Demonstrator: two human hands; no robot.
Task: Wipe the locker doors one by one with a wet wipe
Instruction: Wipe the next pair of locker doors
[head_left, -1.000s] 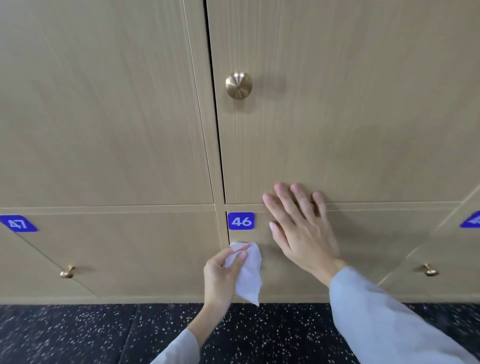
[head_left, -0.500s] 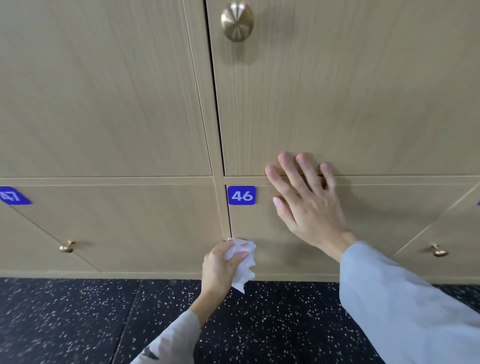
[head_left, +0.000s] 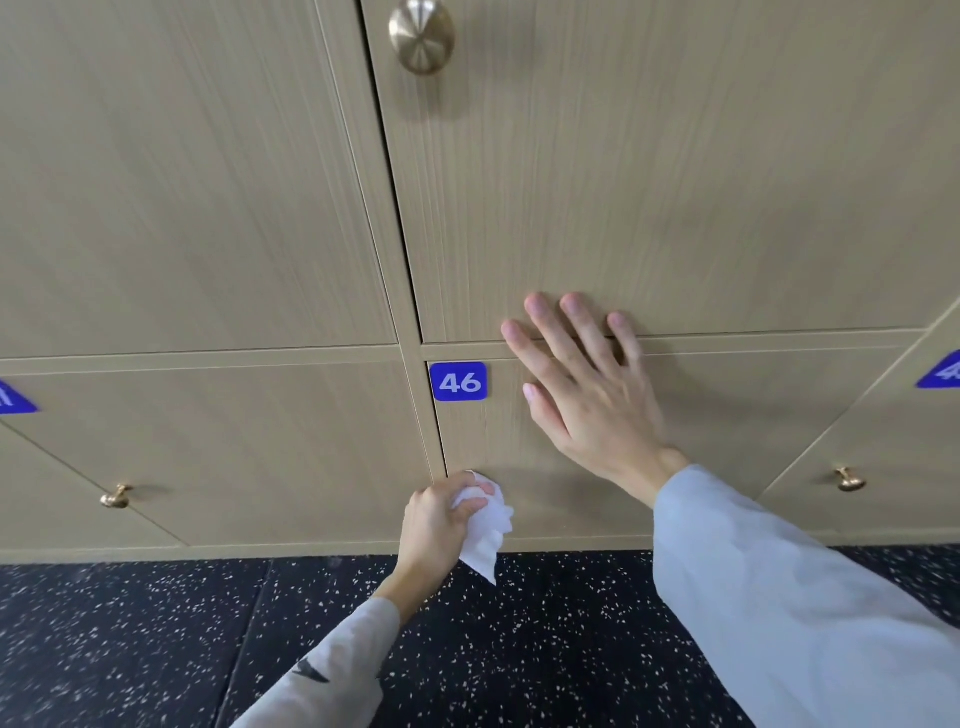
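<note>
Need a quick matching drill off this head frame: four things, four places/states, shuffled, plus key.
Things:
1. left hand
2. right hand
3. number plate 46
4. large brass knob

Places/states:
A. top left corner of the lower middle door
B. flat, fingers spread across the seam between the upper and lower doors
C. near the top edge of the frame, on the upper door
D. grips the white wet wipe near the lower door's left edge

Pairs: 1-D, 2-B, 3-A, 4-C
</note>
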